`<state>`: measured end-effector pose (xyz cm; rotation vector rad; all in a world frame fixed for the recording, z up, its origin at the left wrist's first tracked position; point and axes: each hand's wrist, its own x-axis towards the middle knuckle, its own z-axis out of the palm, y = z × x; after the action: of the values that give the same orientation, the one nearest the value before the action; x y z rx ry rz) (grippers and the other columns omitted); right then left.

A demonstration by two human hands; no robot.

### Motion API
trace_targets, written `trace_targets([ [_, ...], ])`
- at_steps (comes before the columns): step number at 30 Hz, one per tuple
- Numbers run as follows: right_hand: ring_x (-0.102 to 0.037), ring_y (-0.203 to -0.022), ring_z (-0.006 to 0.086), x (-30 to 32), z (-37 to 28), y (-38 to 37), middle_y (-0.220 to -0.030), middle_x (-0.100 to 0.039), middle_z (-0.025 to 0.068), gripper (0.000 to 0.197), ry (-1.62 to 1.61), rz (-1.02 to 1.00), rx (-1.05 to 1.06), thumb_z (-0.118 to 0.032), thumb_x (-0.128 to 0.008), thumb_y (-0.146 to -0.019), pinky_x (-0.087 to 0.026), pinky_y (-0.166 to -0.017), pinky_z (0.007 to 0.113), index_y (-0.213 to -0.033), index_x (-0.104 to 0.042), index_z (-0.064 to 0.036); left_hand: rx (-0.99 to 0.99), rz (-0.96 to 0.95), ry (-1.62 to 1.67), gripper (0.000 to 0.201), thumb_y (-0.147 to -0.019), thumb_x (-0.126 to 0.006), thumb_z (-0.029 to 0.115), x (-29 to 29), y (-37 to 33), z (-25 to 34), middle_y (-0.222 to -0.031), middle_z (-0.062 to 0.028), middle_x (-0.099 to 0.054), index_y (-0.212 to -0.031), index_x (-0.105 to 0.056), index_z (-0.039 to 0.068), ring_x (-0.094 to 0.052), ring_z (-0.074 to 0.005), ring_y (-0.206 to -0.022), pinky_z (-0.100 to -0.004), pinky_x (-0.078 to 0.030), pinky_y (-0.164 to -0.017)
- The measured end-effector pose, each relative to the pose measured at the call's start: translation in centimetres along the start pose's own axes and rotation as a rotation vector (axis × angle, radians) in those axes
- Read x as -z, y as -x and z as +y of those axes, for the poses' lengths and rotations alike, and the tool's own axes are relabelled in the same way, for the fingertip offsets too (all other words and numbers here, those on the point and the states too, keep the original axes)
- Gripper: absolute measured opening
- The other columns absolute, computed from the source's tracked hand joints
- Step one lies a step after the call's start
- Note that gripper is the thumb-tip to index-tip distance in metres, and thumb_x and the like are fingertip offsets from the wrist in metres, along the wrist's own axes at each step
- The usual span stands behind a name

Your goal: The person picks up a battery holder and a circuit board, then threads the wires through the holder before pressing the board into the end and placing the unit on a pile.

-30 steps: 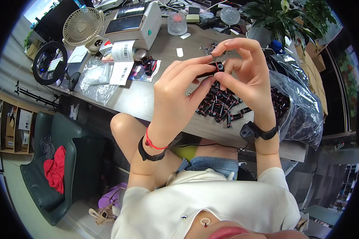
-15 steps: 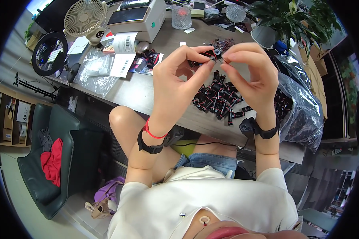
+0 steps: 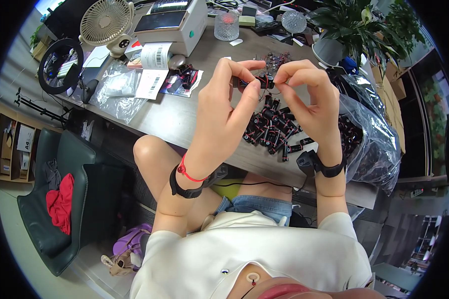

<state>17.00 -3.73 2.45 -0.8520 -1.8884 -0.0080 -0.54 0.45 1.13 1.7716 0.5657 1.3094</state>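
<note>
"In the head view, where is the little black piece [image 3: 265,83]?"
"Up in the air by the black pile [image 3: 273,127] on the desk [image 3: 172,117]."
"And the hands?"
"The left hand [image 3: 220,108] pinches it in its fingers. The right hand [image 3: 312,99] has fingers close together at the piece's end; nobody can tell if they grip."

Both forearms [image 3: 173,213] stretched from the near side toward the far side, wrists raised, with the hands angled in toward each other. The left hand [image 3: 223,112] was bent into a pinch, thumb pointing far and right. The right hand [image 3: 315,104] curled beside it, fingertips [image 3: 281,77] gathered near its thumb tip.
</note>
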Motion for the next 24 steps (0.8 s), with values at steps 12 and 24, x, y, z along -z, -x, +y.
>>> trace_targets([
  [12,-0.059,-0.083,0.0112,-0.3,-0.9,0.0,-0.086,-0.06,0.0051,0.026,-0.512,0.149,-0.382,0.008,-0.065,-0.077,-0.049,-0.074,0.025,-0.097,-0.051,-0.0015,-0.32,0.0,-0.383,0.012,-0.087,-0.05,-0.002,-0.5,0.1,0.2,-0.116,-0.0169,-0.058,-0.094,-0.041,0.002,-0.051,-0.0184,-0.078,-0.0279,-0.041,-0.072],
  [24,-0.058,-0.08,0.008,0.0,-0.7,-0.1,-0.085,-0.057,0.0023,0.034,-0.719,0.108,-0.672,0.004,-0.071,-0.074,-0.048,-0.071,0.022,-0.098,-0.05,-0.0049,-0.377,-0.001,-0.457,0.014,-0.086,-0.046,-0.006,-0.9,-0.2,-0.4,-0.117,-0.0221,-0.054,-0.093,-0.038,0.003,-0.053,-0.0315,-0.096,-0.0372,-0.04,-0.087],
])
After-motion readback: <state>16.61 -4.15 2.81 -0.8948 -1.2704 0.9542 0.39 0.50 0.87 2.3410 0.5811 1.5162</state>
